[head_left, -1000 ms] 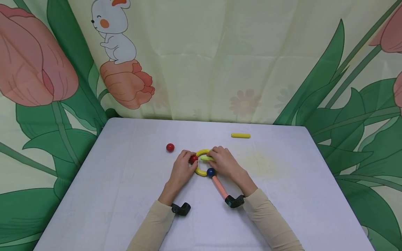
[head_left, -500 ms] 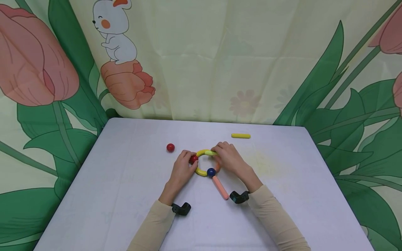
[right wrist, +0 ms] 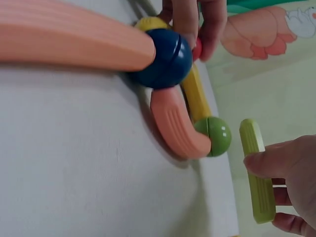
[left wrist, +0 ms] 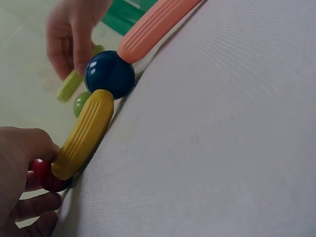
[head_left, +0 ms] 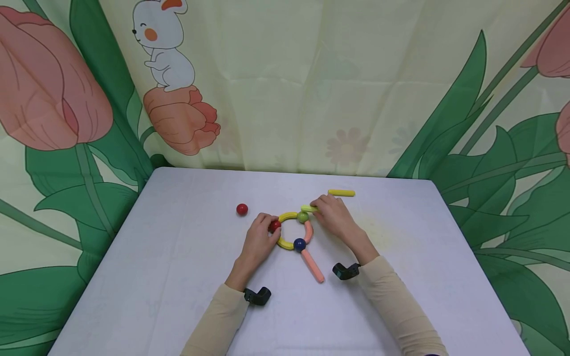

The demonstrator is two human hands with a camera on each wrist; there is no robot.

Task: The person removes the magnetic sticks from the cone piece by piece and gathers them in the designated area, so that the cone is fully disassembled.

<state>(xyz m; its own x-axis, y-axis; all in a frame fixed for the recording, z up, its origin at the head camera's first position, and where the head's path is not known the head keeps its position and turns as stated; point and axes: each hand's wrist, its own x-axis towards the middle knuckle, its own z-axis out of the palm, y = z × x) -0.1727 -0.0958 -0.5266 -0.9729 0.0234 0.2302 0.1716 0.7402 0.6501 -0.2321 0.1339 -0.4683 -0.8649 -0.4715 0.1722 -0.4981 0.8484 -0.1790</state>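
A ring of curved rods and balls lies on the table. My left hand point(head_left: 258, 240) grips the red ball point(left wrist: 48, 177) on its left side. Two curved yellow rods point(left wrist: 85, 136) run from that ball, one to the blue ball point(head_left: 300, 244) in front, the other to the green ball point(head_left: 303, 217) at the back. A curved pink rod point(right wrist: 177, 126) joins the blue and green balls. From the blue ball a straight pink rod point(head_left: 313, 267) points toward me. My right hand point(head_left: 337, 217) pinches a straight light green rod point(right wrist: 257, 173), its end close to the green ball.
A loose red ball point(head_left: 242, 209) lies left of the ring. Near the back edge sits a straight yellow rod point(head_left: 341, 193), just beyond my right hand. A printed curtain point(head_left: 276, 99) hangs behind the white table point(head_left: 178, 198).
My right hand has moved back and to the right with the light green rod, from inside the ring to beyond the green ball, uncovering that ball and the curved pink rod. My left hand stays put.
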